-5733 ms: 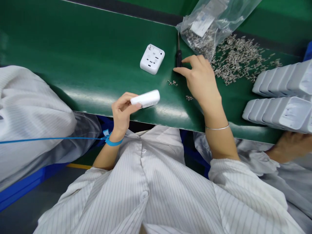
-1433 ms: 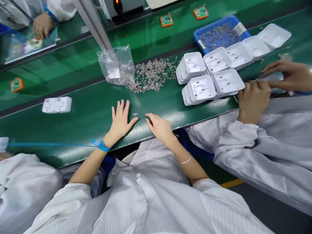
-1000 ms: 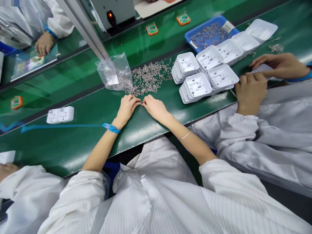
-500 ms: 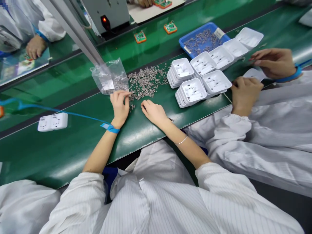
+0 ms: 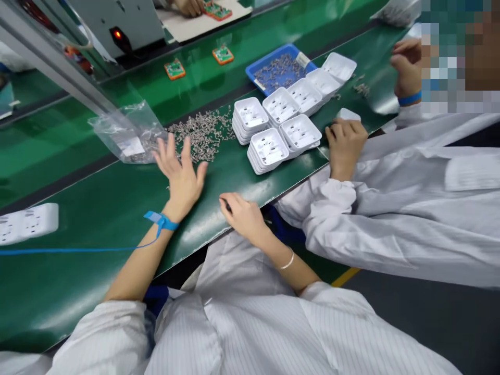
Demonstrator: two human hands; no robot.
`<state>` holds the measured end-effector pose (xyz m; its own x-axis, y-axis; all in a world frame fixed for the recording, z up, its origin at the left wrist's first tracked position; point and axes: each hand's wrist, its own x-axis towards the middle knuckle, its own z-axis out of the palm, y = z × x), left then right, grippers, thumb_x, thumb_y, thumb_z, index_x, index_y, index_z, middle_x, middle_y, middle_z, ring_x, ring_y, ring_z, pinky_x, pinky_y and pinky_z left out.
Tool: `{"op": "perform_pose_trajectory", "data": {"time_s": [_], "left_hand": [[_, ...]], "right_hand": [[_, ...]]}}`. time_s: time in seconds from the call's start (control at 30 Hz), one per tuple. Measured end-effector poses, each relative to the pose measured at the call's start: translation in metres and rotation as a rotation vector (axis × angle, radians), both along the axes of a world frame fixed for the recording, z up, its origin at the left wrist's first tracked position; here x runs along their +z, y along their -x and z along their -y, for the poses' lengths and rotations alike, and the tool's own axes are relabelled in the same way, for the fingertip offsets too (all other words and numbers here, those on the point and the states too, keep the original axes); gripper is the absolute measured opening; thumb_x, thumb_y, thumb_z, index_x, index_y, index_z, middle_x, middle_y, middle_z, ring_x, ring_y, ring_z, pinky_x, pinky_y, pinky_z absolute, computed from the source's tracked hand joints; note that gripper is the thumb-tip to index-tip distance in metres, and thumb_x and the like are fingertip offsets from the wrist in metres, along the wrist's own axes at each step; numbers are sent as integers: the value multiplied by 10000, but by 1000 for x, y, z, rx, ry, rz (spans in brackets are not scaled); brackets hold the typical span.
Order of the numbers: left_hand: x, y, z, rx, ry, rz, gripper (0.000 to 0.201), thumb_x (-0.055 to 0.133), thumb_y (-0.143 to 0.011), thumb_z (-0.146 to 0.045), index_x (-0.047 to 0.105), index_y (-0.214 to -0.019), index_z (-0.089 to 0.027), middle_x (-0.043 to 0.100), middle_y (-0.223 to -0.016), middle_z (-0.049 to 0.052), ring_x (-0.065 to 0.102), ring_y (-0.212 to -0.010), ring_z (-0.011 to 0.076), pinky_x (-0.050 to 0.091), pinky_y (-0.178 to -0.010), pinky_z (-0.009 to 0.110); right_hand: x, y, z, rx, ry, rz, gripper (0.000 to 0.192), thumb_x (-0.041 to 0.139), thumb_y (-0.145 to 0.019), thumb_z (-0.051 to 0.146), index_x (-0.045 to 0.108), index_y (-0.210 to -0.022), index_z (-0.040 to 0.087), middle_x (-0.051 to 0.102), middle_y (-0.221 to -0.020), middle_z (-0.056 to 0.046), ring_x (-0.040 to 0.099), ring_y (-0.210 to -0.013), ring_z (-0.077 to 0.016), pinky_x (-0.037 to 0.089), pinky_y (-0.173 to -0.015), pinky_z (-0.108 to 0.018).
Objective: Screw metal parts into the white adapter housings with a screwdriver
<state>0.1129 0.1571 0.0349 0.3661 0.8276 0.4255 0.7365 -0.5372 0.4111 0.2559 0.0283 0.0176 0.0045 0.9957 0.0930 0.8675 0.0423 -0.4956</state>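
With its fingers (image 5: 172, 151) spread apart and palm down, the left hand (image 5: 180, 179) lies flat on the glossy green worktop (image 5: 97, 198), holding nothing; its fingertips reach the near edge of the loose heap of small silver metal pins (image 5: 199, 133) and the crumpled clear plastic bag (image 5: 125, 135). A blue wrist strap (image 5: 162, 221) circles that wrist, its blue cord (image 5: 78, 250) running off to the left across the worktop. The bare forearm slants back to a white striped sleeve.

Closer to the worktop's near edge, the right hand (image 5: 242, 216) rests curled, fingers closed on a thin dark tool (image 5: 226, 205) whose tip pokes out toward the left hand; a thin silver bangle (image 5: 288, 261) sits on the wrist. The two hands are near each other, not touching.

Between the hands and the stacks of white plastic socket shells (image 5: 273, 127) to the right is a strip of bare green surface. Beyond the stacks stands a blue tray of metal parts (image 5: 275, 70). A co-worker's hand (image 5: 346, 146) rests just right of the stacks, at the worktop's edge. Far left, white finished socket blocks (image 5: 29, 223) lie well apart from the left hand.
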Motion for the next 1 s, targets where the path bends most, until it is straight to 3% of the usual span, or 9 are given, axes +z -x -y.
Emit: {"op": "perform_pose_trajectory", "data": {"time_s": [0.13,0.2,0.3,0.47,0.6,0.67,0.73,0.87,1.0], "left_hand": [[22,-76,35,-196,106,119,684,382,-1018,-580,154,-1600,-301,76,-1705,120,39,-1606,312,165,-1279,589],[21,-111,40,-216,217,200,672,373,-1026,-570,118,-1593,-319,122,-1691,117,93,-1602,296,239,-1263,557],[7,-141,27,-273,351,287,636,418,-1029,-497,171,-1569,-271,269,-1633,141,231,-1565,285,270,-1261,517],[-7,-125,-9,-403,393,266,572,459,-974,-264,314,-1526,-225,403,-1575,123,376,-1489,256,318,-1248,451],[17,-92,-20,-447,423,143,454,369,-986,-238,488,-1425,-231,572,-1437,72,570,-1298,246,475,-1114,421],[33,-82,-14,-419,407,37,417,375,-1018,-345,528,-1389,-233,605,-1380,70,592,-1254,264,488,-1083,433],[45,-79,-5,-349,351,-101,515,505,-975,-508,520,-1404,-223,603,-1340,105,580,-1255,324,465,-1085,482],[48,-85,0,-288,215,-279,768,791,-770,-527,516,-1420,-225,606,-1186,135,611,-1142,404,455,-1032,531],[44,-89,-25,-470,180,-312,743,860,-688,-491,591,-1327,-224,605,-1125,98,625,-1065,371,475,-993,479]], "right_hand": [[6,-36,18,-385,-172,-165,395,357,-1019,311,555,-1324,158,666,-1166,-150,662,-1087,-238,536,-850,-338],[2,-56,18,-522,-237,-204,421,356,-988,256,511,-1358,132,628,-1235,-183,611,-1198,-264,526,-954,-393],[-7,-82,7,-553,-201,-222,485,365,-943,201,454,-1413,122,589,-1319,-198,573,-1259,-280,504,-1005,-430],[-18,-99,-15,-397,-106,-217,379,416,-929,200,544,-1275,113,649,-1180,-161,624,-1130,-269,507,-957,-385],[-15,-79,-20,-261,-53,-173,262,402,-960,216,604,-1117,159,664,-1109,-108,650,-1023,-233,503,-865,-322],[-12,-66,-21,-192,0,-122,268,396,-975,236,618,-1118,184,665,-1133,-94,662,-985,-228,497,-806,-311],[-11,-57,-24,-161,58,-56,283,408,-977,259,621,-1150,189,657,-1204,-105,674,-937,-236,492,-756,-320],[-14,-56,-29,-176,101,-30,281,426,-968,290,634,-1116,173,662,-1209,-126,677,-932,-254,497,-769,-337],[-17,-66,-31,-179,-19,-277,253,437,-941,264,642,-1071,193,706,-1099,-80,663,-1011,-224,496,-891,-319]]}}
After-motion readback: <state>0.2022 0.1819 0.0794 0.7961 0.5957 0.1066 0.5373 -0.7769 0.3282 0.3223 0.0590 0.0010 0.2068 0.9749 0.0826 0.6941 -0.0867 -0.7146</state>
